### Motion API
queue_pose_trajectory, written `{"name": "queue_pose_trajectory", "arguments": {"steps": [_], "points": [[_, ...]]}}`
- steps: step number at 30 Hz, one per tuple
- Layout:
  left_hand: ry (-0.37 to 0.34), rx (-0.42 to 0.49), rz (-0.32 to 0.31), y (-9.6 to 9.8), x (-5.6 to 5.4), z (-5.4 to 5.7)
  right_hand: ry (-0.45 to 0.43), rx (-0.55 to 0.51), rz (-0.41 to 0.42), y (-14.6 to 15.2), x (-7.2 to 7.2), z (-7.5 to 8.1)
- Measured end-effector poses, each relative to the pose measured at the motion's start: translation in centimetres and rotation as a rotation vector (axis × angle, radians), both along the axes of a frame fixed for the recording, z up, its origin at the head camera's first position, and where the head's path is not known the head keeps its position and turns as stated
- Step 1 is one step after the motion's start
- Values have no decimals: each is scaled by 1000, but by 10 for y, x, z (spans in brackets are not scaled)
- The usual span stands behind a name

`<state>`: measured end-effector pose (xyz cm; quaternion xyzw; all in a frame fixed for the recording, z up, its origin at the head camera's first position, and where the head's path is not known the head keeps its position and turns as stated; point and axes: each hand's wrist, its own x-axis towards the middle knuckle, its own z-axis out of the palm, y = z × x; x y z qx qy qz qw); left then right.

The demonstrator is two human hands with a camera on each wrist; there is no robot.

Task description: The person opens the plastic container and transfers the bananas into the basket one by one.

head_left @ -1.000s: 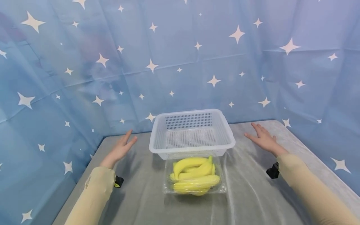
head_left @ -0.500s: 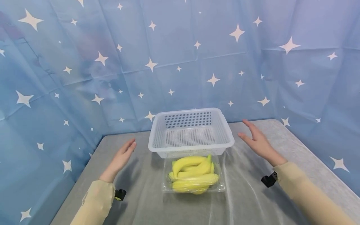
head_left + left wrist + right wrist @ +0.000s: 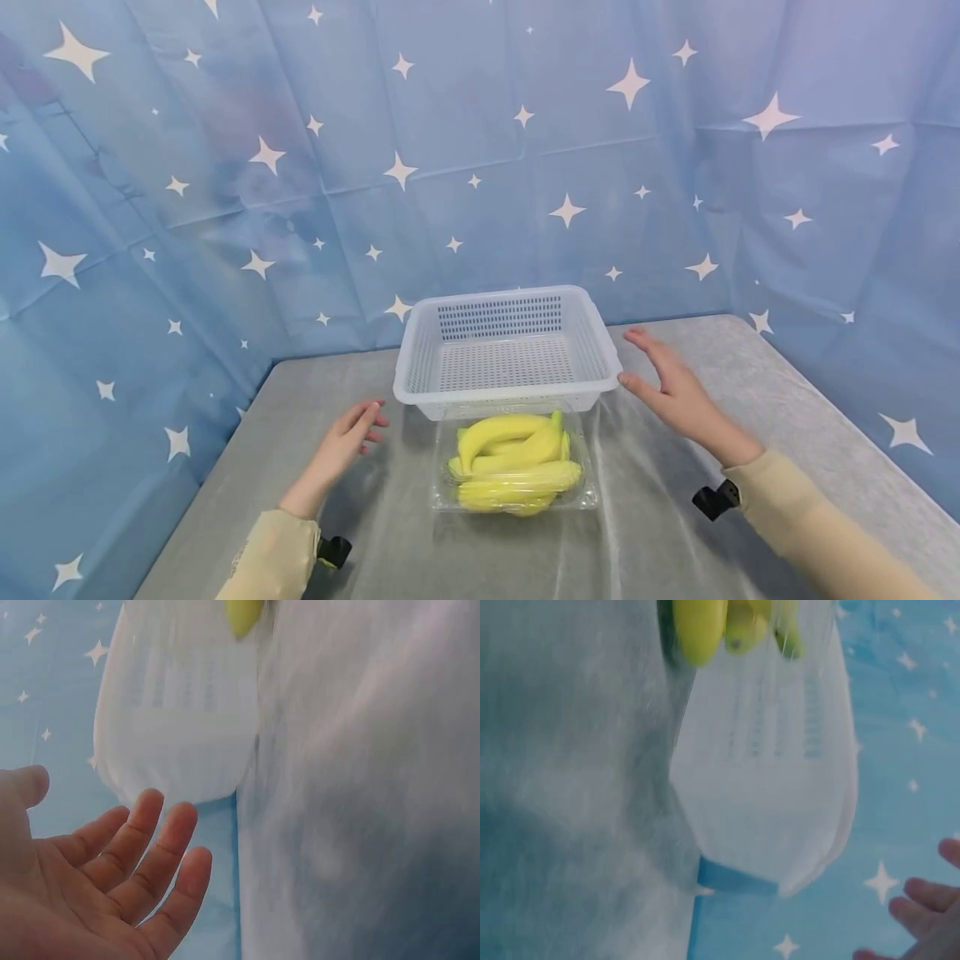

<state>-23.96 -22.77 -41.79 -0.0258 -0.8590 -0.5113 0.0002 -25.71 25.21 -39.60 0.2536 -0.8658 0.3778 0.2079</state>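
Observation:
Several yellow bananas lie in a clear plastic clamshell box on the grey cloth. Right behind it stands a white perforated plastic basket with nothing in it. My left hand hovers left of the box, fingers relaxed and slightly bent, holding nothing. In the left wrist view the fingers of the left hand are spread loosely before the basket. My right hand is at the basket's right side, thumb tip near its rim, fingers loosely bent and holding nothing.
A grey cloth covers the table. Blue curtains with white stars hang close behind the basket and along both sides. A small black wrist camera sits under the right cuff, another under the left.
Both hands have moved inward: the left one rightward and down toward the box, the right one leftward toward the basket. Box and basket stay in place.

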Motion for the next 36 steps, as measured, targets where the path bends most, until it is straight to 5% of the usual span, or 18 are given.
{"name": "queue_pose_trajectory", "arguments": {"steps": [15,27,36], "points": [[-121,223,-75,40,11,-28,75,135,215,-44,34,8],[-307,470,-169,58,9,-41,-78,251,308,-71,49,10],[-366,612,-196,54,9,-45,-149,333,397,-100,54,7]]}}
